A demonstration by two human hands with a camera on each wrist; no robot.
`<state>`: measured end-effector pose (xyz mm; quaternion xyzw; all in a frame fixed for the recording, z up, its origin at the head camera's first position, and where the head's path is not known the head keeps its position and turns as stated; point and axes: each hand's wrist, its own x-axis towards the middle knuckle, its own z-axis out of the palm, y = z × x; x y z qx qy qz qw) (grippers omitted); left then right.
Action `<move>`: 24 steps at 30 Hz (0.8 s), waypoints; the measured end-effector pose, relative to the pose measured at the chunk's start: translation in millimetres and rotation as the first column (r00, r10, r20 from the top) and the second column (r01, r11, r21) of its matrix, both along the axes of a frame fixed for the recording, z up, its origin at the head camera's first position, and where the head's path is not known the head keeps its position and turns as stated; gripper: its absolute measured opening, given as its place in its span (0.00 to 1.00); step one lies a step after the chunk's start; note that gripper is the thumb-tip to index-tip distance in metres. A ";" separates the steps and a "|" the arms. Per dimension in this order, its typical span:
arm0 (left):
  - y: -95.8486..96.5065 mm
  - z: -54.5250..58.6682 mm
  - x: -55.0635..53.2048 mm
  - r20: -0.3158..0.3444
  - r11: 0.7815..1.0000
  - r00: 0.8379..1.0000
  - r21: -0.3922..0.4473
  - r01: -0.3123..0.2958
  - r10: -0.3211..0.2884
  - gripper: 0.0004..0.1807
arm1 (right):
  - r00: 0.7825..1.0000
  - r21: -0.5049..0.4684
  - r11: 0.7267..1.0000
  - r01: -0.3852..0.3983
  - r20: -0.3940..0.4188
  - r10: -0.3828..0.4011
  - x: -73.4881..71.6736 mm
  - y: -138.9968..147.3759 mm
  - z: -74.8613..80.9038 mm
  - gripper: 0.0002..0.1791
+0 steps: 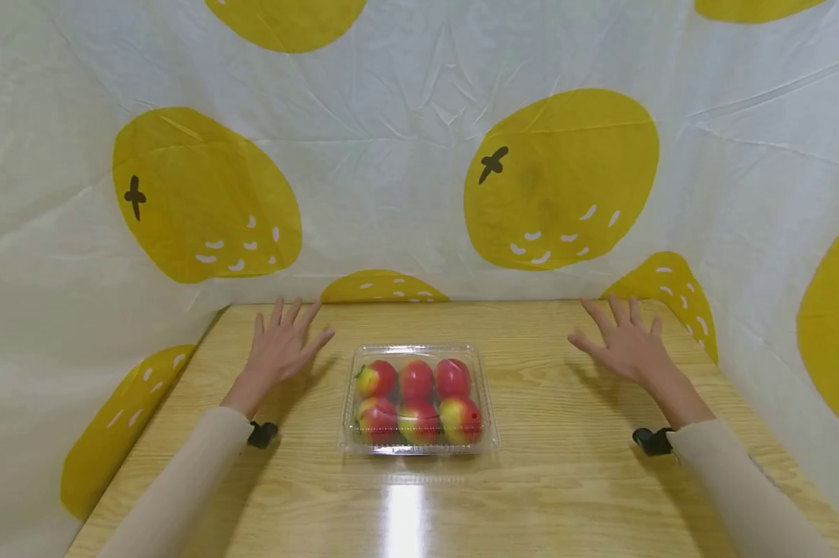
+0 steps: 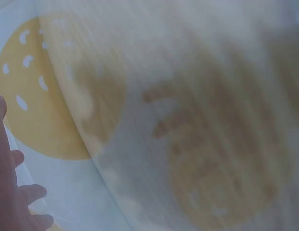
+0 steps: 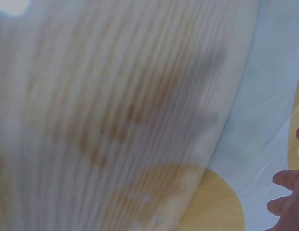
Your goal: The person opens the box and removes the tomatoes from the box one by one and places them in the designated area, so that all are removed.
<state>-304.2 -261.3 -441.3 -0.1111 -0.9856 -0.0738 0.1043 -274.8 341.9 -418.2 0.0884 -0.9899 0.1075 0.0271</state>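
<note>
A clear plastic clamshell box [image 1: 419,449] lies on the wooden table in the middle of the head view, its lid down. Through the lid show several red-and-yellow fruits, apple-like [image 1: 416,380], in two rows. To the left of the box, my left hand [image 1: 280,349] is spread above the table with straight fingers, holding nothing. On the other side my right hand [image 1: 625,345] is spread likewise, apart from the box. In the left wrist view the left fingers [image 2: 31,193] show at the left edge; the right fingers [image 3: 286,179] appear at the right edge of the right wrist view.
The light wooden table [image 1: 545,496] carries a bright glare in front of the box. White cloth [image 1: 384,194] with large yellow fruit prints hangs behind the table and along both sides. Each wrist bears a small black device, such as the left wrist device [image 1: 262,435].
</note>
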 end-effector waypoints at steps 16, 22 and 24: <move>5.9 -7.0 42.8 0.010 0.999 0.999 0.016 -0.033 0.033 0.46 | 0.998 0.009 1.000 -0.029 -0.063 0.030 40.2 -14.9 -0.9 0.47; 11.9 -8.3 65.6 0.019 0.996 0.998 0.075 -0.054 0.053 0.45 | 0.992 -0.001 0.998 -0.070 -0.107 0.070 60.5 -24.3 -2.0 0.47; 14.8 -9.7 74.3 0.022 0.994 0.998 0.090 -0.059 0.057 0.45 | 0.987 0.011 0.996 -0.085 -0.132 0.086 67.3 -28.2 -1.1 0.46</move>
